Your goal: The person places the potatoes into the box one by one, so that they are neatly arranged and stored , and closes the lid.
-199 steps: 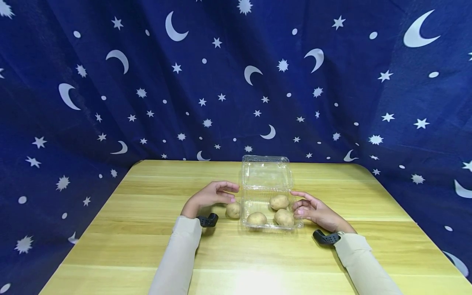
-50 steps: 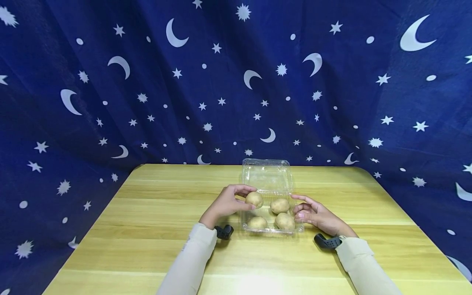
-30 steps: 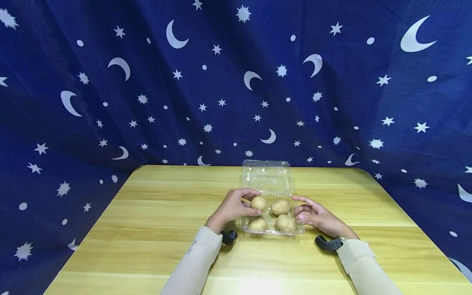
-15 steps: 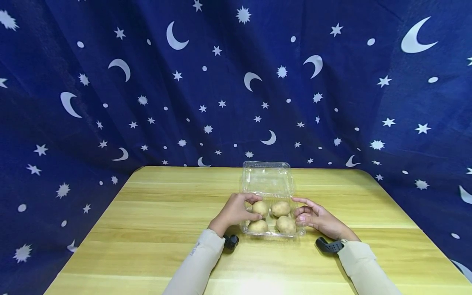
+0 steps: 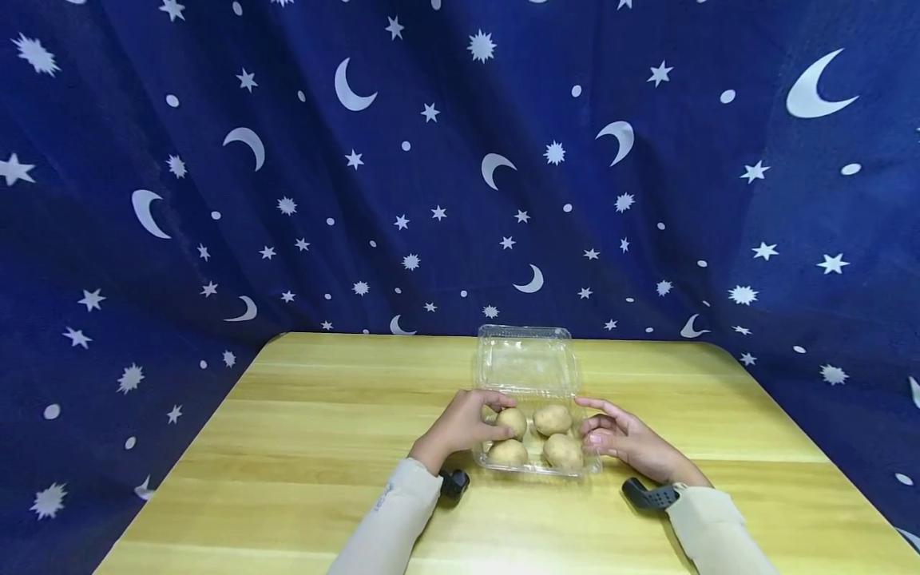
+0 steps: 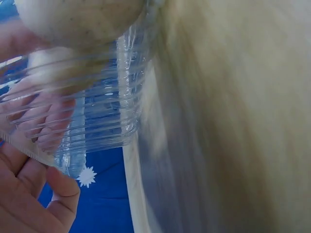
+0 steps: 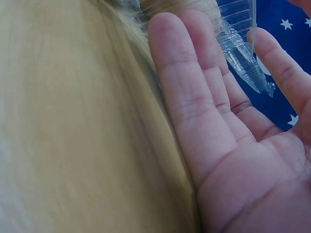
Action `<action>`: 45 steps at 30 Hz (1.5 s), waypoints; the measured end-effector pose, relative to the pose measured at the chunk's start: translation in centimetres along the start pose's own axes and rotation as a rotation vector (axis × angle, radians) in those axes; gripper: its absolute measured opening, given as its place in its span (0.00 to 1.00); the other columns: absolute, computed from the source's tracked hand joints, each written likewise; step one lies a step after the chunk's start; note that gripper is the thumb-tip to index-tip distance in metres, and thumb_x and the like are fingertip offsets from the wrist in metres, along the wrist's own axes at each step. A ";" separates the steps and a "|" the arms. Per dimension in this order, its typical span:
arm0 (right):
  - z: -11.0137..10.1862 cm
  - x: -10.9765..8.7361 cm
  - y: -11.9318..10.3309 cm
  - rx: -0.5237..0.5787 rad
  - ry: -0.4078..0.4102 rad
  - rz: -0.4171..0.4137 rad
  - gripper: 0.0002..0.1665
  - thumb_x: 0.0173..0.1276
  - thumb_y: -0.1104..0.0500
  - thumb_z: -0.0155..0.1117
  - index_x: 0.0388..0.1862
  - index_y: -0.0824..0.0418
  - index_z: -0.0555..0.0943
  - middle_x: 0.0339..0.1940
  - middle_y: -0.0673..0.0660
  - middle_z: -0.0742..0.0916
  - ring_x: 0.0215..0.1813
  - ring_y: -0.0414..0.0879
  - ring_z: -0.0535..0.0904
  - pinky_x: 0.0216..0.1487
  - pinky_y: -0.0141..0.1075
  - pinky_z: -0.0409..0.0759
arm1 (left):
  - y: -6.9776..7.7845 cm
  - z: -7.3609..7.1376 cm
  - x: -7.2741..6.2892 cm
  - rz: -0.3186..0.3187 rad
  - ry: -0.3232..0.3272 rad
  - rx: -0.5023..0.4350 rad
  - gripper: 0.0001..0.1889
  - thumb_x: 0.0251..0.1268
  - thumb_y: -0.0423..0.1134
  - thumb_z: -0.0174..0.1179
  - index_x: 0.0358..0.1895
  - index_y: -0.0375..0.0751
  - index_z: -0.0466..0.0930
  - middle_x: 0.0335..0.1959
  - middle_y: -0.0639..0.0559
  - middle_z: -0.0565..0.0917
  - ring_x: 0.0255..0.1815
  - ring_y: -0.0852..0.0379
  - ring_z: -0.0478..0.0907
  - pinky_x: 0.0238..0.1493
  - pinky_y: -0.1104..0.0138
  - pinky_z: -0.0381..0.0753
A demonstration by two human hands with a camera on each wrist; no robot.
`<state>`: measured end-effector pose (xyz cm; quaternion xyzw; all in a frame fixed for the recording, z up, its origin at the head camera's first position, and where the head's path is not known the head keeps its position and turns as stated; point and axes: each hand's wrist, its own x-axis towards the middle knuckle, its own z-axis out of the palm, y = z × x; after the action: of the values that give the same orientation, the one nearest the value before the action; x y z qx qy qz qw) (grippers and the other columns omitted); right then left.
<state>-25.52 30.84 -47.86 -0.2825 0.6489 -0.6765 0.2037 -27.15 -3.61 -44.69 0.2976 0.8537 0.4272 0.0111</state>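
A clear plastic clamshell box [image 5: 528,468] stands on the table, its lid [image 5: 526,359] raised at the back. Several potatoes lie inside. My left hand [image 5: 467,422] reaches over the left side, thumb and fingers around the back-left potato [image 5: 512,422]. In front of that sits another potato [image 5: 507,453]; the back-right potato [image 5: 552,419] and front-right potato [image 5: 563,452] fill the other side. At the right wall my right hand [image 5: 632,443] has its fingertips against the box, index finger stretched toward the hinge. The right wrist view shows those fingers [image 7: 182,87] nearly straight.
The wooden table [image 5: 302,463] extends around the box on all sides. A blue curtain [image 5: 431,176] with moons and stars hangs behind it. A black wrist strap [image 5: 650,494] sits at the right cuff, a similar one [image 5: 454,485] at the left.
My left hand has carried the potato from the table on the left over the rim, then down into the box's back-left. My right hand has stayed at the right wall.
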 end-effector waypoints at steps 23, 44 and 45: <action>0.3 -0.8 0.7 0.044 -0.043 -0.041 0.35 0.85 0.72 0.51 0.83 0.45 0.70 0.59 0.58 0.83 0.60 0.43 0.84 0.64 0.38 0.84 | -0.3 0.3 -0.8 -0.054 -0.012 -0.198 0.13 0.78 0.38 0.67 0.59 0.41 0.90 0.56 0.52 0.90 0.57 0.56 0.84 0.58 0.63 0.81; 0.3 -0.3 0.3 0.081 -0.046 -0.076 0.38 0.86 0.71 0.50 0.85 0.40 0.65 0.58 0.55 0.84 0.61 0.43 0.84 0.64 0.41 0.85 | -3.2 -1.7 -0.9 -0.068 0.164 -0.459 0.28 0.64 0.21 0.70 0.69 0.30 0.80 0.66 0.35 0.82 0.62 0.42 0.80 0.59 0.57 0.83; 0.3 -0.2 0.3 0.086 -0.046 -0.077 0.38 0.86 0.71 0.50 0.85 0.39 0.65 0.58 0.54 0.84 0.61 0.43 0.84 0.64 0.41 0.85 | -3.4 -1.7 -0.8 -0.075 0.166 -0.479 0.29 0.63 0.21 0.70 0.70 0.29 0.79 0.66 0.33 0.81 0.62 0.42 0.80 0.59 0.58 0.84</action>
<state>-25.20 30.72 -48.21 -0.3136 0.6030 -0.7046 0.2042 -28.61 -6.84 -46.28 0.2185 0.7366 0.6395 0.0270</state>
